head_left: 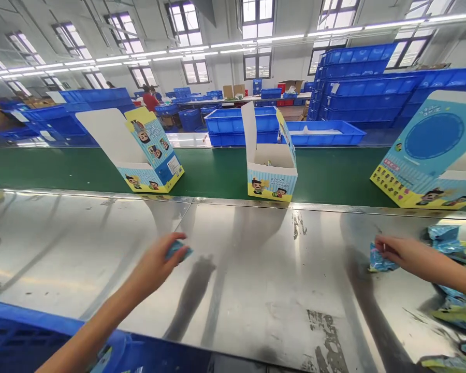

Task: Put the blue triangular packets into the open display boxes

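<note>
My left hand [157, 264] is raised above the steel table, its fingers closed on a small blue foil packet [178, 250]. On the right, my right hand [406, 254] pinches another blue foil packet [381, 260] at or just over the metal surface, beside a heap of blue and yellow packets [460, 313]. Beyond my hands, an open cardboard display box [272, 182] with cartoon figures stands on the green belt; a little of its contents shows inside. Similar boxes stand to its left [157, 155] and right [423, 155], their lids up.
A green conveyor belt [213, 173] runs crosswise behind the steel table [252, 280]. At the lower left, a blue crate [140, 352] holding some packets sits against the near edge. Stacked blue bins [357, 98] rise behind the belt; a person in red [150, 99] is far off.
</note>
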